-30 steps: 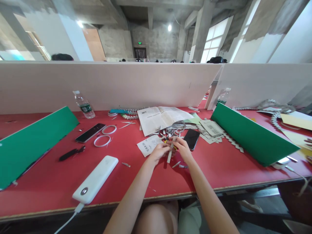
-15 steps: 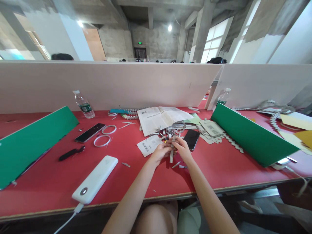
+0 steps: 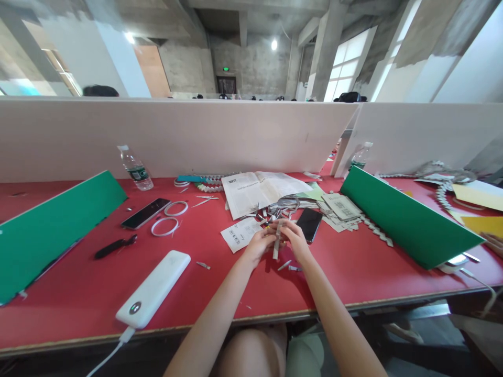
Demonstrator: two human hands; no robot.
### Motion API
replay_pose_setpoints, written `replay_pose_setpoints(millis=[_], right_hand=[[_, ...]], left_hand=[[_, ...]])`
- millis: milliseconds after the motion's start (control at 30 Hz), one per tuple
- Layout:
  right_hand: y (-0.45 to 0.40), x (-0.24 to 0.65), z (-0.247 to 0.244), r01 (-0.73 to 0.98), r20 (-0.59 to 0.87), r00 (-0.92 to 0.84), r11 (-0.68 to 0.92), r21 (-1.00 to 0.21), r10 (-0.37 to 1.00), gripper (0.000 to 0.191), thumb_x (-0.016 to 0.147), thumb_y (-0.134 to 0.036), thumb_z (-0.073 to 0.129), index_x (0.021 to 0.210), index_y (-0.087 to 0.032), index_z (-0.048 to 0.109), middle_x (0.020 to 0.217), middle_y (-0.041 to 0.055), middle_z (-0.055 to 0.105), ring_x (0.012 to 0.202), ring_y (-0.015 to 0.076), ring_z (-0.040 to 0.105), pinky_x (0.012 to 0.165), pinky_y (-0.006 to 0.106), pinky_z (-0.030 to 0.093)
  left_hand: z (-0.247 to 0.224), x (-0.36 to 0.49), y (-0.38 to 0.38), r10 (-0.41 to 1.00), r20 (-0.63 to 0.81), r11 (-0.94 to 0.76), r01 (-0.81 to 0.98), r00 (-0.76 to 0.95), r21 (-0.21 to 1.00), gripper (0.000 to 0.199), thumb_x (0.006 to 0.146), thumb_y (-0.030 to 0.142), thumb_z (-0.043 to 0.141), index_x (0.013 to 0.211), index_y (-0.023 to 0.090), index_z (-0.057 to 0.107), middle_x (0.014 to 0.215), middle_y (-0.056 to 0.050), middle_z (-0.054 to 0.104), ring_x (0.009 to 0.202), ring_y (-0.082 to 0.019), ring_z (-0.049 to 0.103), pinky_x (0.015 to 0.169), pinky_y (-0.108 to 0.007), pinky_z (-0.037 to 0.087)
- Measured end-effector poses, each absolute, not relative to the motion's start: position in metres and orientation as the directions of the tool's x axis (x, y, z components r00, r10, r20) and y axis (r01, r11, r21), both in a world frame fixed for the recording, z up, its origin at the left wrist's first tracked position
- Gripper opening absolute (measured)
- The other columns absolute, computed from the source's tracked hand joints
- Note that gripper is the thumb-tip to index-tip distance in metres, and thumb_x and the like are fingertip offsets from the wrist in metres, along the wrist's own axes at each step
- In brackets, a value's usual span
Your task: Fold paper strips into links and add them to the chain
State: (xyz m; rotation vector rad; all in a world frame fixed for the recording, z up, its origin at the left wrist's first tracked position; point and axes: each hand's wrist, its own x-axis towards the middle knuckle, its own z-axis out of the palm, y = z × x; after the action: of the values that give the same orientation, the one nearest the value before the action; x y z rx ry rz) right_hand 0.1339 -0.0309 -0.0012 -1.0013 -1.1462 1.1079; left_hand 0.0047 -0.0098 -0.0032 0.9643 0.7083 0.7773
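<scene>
A narrow printed paper strip (image 3: pixel 276 247) hangs between my two hands, its free end pointing toward me. My left hand (image 3: pixel 259 243) is closed, fingertips at the strip's left side, where a small yellow bit shows. From the right, my right hand (image 3: pixel 291 231) pinches the strip's upper part with bent fingers. Just beyond the hands lies a heap of folded paper strips (image 3: pixel 279 210). A printed paper sheet (image 3: pixel 240 234) is to the left of my hands, and a black phone (image 3: pixel 309 225) to the right. Small paper scraps (image 3: pixel 284 265) lie close by on the red table.
Green boards (image 3: pixel 404 220) stand on both sides. Newspaper (image 3: pixel 259 191) and a stack of cut paper (image 3: pixel 341 207) lie behind the hands. On the left are a white power bank (image 3: pixel 154 289), another phone (image 3: pixel 145 213), white rings (image 3: pixel 165 226), a black-handled tool (image 3: pixel 113 247) and a bottle (image 3: pixel 135 170).
My hands stay almost in place, and the strip's lower end has shifted slightly up. Another person's hand has appeared at the far right edge, by the yellow paper.
</scene>
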Motion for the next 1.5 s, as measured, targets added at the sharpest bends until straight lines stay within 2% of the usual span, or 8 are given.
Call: replay_pose_setpoints(millis=[233,400,633,700,900,1133,1367,1500], right_hand=[[-0.030,0.133,-0.001,-0.100,0.137,0.090,0.146,-0.984,0.986,0.027,0.072,-0.036,0.059,0.094,-0.021,0.064,0.099,0.0073,0.068,0.098,0.0278,0.061,0.067,0.034,0.053],[-0.028,0.134,-0.002,-0.081,0.144,0.089,0.151,-0.985,0.986,0.026,0.072,-0.035,0.056,0.093,-0.020,0.065,0.101,0.0072,0.068,0.099,0.0267,0.060,0.076,0.037,0.052],[-0.028,0.136,-0.005,0.080,0.180,0.164,0.169,-0.982,0.970,0.018,0.070,-0.024,0.048,0.074,-0.020,0.065,0.083,0.0035,0.070,0.081,0.0218,0.064,0.064,0.031,0.051],[-0.027,0.136,-0.007,0.073,0.157,0.163,0.147,-0.986,0.974,0.020,0.070,-0.025,0.048,0.076,-0.020,0.066,0.086,0.0032,0.070,0.080,0.0216,0.064,0.062,0.030,0.051],[-0.028,0.136,-0.006,-0.136,0.085,0.042,0.090,-0.987,0.995,0.032,0.080,-0.040,0.044,0.091,-0.020,0.066,0.096,0.0066,0.069,0.086,0.0239,0.064,0.060,0.029,0.051],[-0.030,0.133,-0.002,-0.083,0.232,0.094,0.240,-0.967,0.968,0.023,0.074,-0.036,0.061,0.091,-0.020,0.063,0.094,0.0056,0.069,0.094,0.0235,0.063,0.081,0.035,0.050],[-0.024,0.137,-0.012,-0.097,0.173,0.143,0.187,-0.977,0.975,0.022,0.074,-0.031,0.059,0.093,-0.021,0.062,0.086,0.0044,0.071,0.088,0.0240,0.065,0.071,0.033,0.052],[-0.025,0.139,-0.010,-0.020,0.215,0.147,0.220,-0.975,0.965,0.024,0.073,-0.027,0.058,0.094,-0.020,0.066,0.091,0.0051,0.070,0.087,0.0232,0.065,0.071,0.032,0.050]], left_hand=[[-0.006,0.008,-0.011,0.832,-0.213,0.353,-0.193,0.512,0.916,0.023,0.069,0.022,0.064,0.090,0.014,0.058,0.073,-0.006,0.068,0.070,-0.019,0.066,0.067,-0.030,0.050],[-0.008,0.011,-0.012,0.836,-0.235,0.381,-0.216,0.495,0.899,0.027,0.069,0.017,0.063,0.096,0.015,0.056,0.071,-0.005,0.068,0.066,-0.017,0.066,0.066,-0.029,0.050],[-0.004,0.013,-0.015,0.820,-0.273,0.418,-0.200,0.503,0.886,0.020,0.068,0.018,0.065,0.085,0.013,0.058,0.071,-0.005,0.067,0.060,-0.014,0.064,0.061,-0.025,0.049],[-0.005,0.012,-0.015,0.822,-0.261,0.411,-0.209,0.506,0.887,0.019,0.068,0.018,0.065,0.085,0.013,0.058,0.072,-0.005,0.067,0.061,-0.015,0.064,0.063,-0.026,0.050],[-0.011,0.010,-0.010,0.820,-0.199,0.380,-0.250,0.537,0.891,0.025,0.068,0.022,0.066,0.090,0.012,0.060,0.078,-0.009,0.069,0.072,-0.019,0.066,0.072,-0.032,0.050],[-0.009,0.012,-0.010,0.850,-0.250,0.381,-0.213,0.464,0.900,0.019,0.066,0.021,0.066,0.082,0.012,0.061,0.071,-0.006,0.068,0.067,-0.017,0.066,0.068,-0.028,0.050],[-0.005,0.012,-0.013,0.848,-0.211,0.347,-0.209,0.486,0.914,0.020,0.065,0.019,0.065,0.084,0.012,0.066,0.073,-0.007,0.069,0.068,-0.018,0.066,0.071,-0.030,0.050],[-0.006,0.012,-0.013,0.844,-0.198,0.342,-0.216,0.498,0.914,0.019,0.066,0.020,0.064,0.082,0.011,0.066,0.073,-0.008,0.070,0.067,-0.019,0.066,0.074,-0.033,0.050]])
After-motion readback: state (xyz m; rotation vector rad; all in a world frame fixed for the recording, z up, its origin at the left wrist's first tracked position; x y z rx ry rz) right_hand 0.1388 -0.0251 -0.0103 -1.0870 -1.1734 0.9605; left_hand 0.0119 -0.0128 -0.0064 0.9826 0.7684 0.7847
